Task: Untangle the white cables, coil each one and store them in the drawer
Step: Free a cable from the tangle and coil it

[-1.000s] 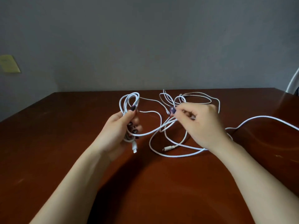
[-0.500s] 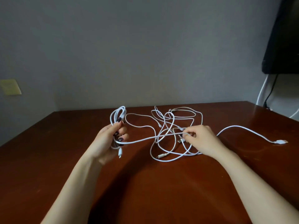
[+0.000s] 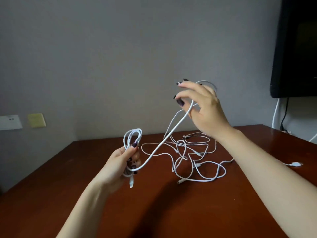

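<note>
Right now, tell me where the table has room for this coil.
Bare wood on the table left of the left hand holding the coil, and the near strip between the forearms. Crowded: the cable tangle below the right hand; a plug lies far right.

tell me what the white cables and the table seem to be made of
white cables: likely a flexible plastic or rubber sheath, smooth and matt; they bend in soft curves with no sharp kinks.
table: looks like varnished wood or wood veneer, reddish brown with a glossy sheen; light glare shows on the top, though the grain is too faint to confirm.
</note>
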The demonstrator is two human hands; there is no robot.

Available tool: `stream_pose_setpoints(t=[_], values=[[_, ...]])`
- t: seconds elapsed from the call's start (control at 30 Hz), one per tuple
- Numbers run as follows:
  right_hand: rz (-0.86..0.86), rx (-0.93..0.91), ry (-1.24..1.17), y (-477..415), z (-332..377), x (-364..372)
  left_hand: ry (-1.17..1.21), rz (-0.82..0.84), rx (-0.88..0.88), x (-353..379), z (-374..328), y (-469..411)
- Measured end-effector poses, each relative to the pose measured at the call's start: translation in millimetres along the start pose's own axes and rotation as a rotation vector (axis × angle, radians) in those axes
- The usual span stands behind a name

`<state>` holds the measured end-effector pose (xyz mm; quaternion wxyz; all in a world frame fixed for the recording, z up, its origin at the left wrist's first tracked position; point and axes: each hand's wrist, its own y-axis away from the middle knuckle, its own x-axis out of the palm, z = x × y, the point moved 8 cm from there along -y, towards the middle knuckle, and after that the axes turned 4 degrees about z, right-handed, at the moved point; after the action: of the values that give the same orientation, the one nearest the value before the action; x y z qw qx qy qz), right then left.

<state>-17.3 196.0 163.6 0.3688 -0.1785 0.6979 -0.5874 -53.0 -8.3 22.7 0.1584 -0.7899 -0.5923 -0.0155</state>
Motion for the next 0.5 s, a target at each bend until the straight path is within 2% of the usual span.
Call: stream_pose_setpoints(t=[0.07,0.13,0.2,0.27,0.3,0.33,0.43,0.5], values=[[0.166,-0.089,0.146,16,-4,9,-0.064,-0.020,-0.024,-6,11,3],[0.472,-0.022,0.307,50,-21,30,-0.111,-0.039,-0.064,-11,24,4],[0.874,0.148,0.489,100,-46,48,-0.191,-0.044,-0.100,-14,35,2],[1.180,0.394,0.477,143,-64,55,-0.308,-0.035,-0.112,-13,43,-3],[1.239,0.484,0.426,153,-65,56,-0.361,-0.028,-0.114,-11,45,-6],[1.221,0.518,0.388,152,-61,57,-0.399,-0.020,-0.111,-9,47,-10],[1.010,0.367,0.359,123,-42,62,-0.433,-0.010,-0.075,-1,48,-25],[0.888,0.287,0.204,104,-20,70,-0.411,-0.022,-0.050,1,49,-36]])
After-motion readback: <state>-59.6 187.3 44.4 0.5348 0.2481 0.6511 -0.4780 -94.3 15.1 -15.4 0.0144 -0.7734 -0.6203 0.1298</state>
